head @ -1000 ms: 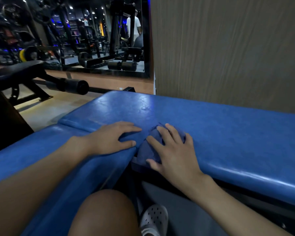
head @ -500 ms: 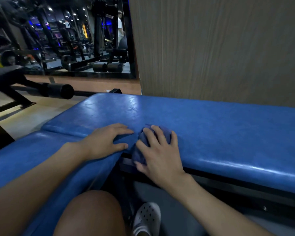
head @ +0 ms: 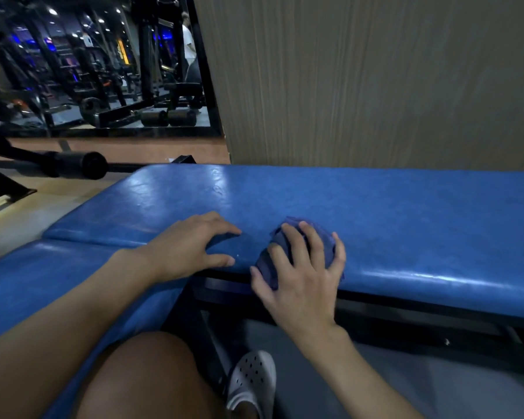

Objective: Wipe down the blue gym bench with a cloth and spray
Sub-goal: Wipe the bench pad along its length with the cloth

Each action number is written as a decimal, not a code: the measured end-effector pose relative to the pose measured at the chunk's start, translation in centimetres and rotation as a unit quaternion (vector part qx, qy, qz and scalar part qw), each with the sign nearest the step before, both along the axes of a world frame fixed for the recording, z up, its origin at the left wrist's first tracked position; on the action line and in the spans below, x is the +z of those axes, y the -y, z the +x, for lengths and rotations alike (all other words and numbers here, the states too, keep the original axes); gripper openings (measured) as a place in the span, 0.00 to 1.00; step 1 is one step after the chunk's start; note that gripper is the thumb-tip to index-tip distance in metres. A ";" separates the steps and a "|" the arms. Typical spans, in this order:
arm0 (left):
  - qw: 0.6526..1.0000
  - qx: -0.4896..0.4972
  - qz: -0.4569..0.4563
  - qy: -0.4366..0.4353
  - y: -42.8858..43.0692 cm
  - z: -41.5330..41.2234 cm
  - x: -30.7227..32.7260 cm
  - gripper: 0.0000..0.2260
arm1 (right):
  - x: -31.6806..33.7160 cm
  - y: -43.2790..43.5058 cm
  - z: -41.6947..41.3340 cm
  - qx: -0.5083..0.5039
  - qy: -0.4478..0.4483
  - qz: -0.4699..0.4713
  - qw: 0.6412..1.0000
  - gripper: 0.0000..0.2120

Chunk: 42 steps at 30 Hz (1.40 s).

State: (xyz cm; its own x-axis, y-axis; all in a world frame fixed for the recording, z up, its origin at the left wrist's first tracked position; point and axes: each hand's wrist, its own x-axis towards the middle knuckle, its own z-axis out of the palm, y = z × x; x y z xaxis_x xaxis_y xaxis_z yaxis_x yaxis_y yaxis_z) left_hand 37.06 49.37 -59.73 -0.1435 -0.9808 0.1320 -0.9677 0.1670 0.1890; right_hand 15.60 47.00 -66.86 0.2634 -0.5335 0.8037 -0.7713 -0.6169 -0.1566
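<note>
The blue gym bench point(head: 406, 225) is stretched across the view from left to right, set close against a wood-grain wall panel point(head: 375, 80) on its far side. Its long pad is met at the left by a second pad, with a seam between them. The vinyl is seen to be glossy, with highlights along the near edge and on the far left corner. Whether that sheen is damp from spray cannot be told, and no spray bottle is in view.

The left hand point(head: 191, 246) is laid on the long pad near the seam, fingers loosely bent and nothing held. It is judged to be placed there as a brace, so that the body is steadied while the other arm works.

The right hand point(head: 303, 276) is spread over the pad's near edge, just right of the left hand. Its fingers are curled round the cloth point(head: 326, 241), which is pressed against the vinyl. The cloth is dark blue and bunched into a wad, probably so that firm pressure can be applied and the rounded edge followed.
</note>
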 end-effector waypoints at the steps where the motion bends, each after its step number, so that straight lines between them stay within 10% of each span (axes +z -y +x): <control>1: 1.000 -0.012 0.002 -0.010 0.1 -0.4 0.0 0.26 | -0.3 0.3 -0.6 0.006 -0.017 -0.019 1.000 0.18; 27: 0.988 -0.118 0.008 0.100 4.3 -9.4 0.0 0.31 | -2.9 1.5 -8.5 -0.170 0.205 -0.048 0.963 0.16; 35: 0.978 -0.182 0.011 0.105 5.1 -11.6 0.4 0.31 | -2.3 2.5 -15.1 -0.040 0.018 -0.085 0.995 0.18; 42: 0.960 -0.248 -0.001 0.130 7.3 -16.6 -0.2 0.33 | -2.3 2.8 -18.4 -0.221 0.233 -0.074 0.944 0.17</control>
